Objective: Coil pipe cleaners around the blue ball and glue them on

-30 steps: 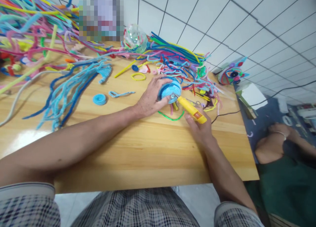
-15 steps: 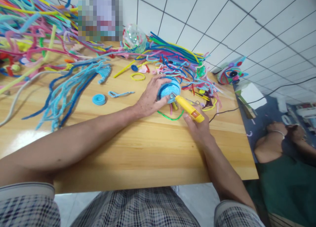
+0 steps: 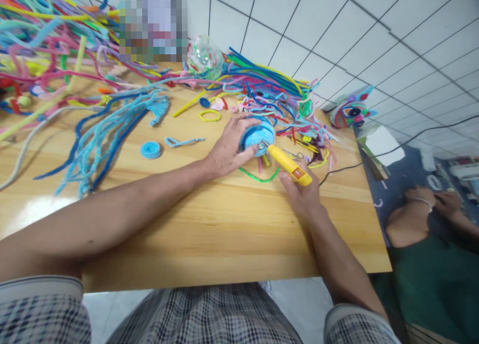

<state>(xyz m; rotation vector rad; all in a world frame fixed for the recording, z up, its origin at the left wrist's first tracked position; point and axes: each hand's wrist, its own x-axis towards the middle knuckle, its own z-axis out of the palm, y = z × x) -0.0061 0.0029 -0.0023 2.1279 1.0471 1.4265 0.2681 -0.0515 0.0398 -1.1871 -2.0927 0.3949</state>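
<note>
The wood-grain table [image 3: 224, 224] meets a white tiled wall [image 3: 292, 25]. Before scattered pipe cleaners [image 3: 262, 77], the left hand [image 3: 230, 147] curls around a blue coil [image 3: 263, 133]; the right hand [image 3: 302, 197] clasps a yellow glue gun [image 3: 286, 163] at it. A green-clothed person [image 3: 434, 284] sits alongside.

"What do we find on our wooden table [image 3: 224, 234]?"
"At ten o'clock we have blue fuzzy strands [image 3: 107, 134] and a light-blue coil [image 3: 150, 150]; at one, bundled stems [image 3: 262, 72]."
"And near twelve we see a clear rounded container [image 3: 205, 60]."
</note>
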